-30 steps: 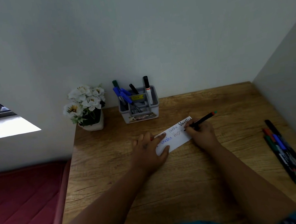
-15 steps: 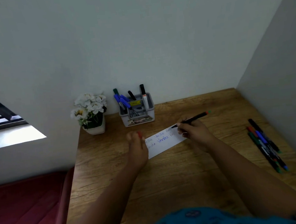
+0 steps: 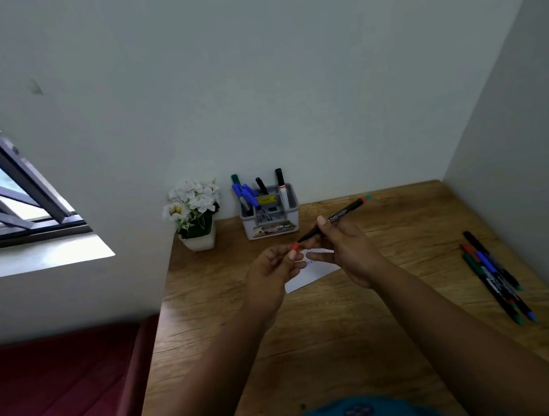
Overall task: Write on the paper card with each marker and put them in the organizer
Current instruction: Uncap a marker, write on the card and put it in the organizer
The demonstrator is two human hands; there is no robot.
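Right hand [image 3: 347, 251]: raised over the desk at frame centre; its fingers [image 3: 322, 220] are closed around a black marker [image 3: 334, 218], which slants up to the right, its far end showing red and green
Left hand [image 3: 269, 275]: raised beside the right hand, fingers pinched on a small red cap [image 3: 294, 247] that sits at the marker's lower tip; whether cap and tip touch cannot be told
Paper card [image 3: 310, 275]: white, flat on the desk just beneath both hands, largely hidden by them; a trace of blue writing shows between the fingers
Organizer [image 3: 269, 221]: grey box at the rear of the desk against the wall, above centre of frame; several markers stand upright in it, with blue, green and black caps
Loose markers [image 3: 494, 274]: a bundle lying side by side at the right of the frame, well apart from the card
Desk [image 3: 394, 313]: wood-grain top filling the lower centre and right
Flower pot [image 3: 196, 215]: white flowers in a white pot, just left of the organizer
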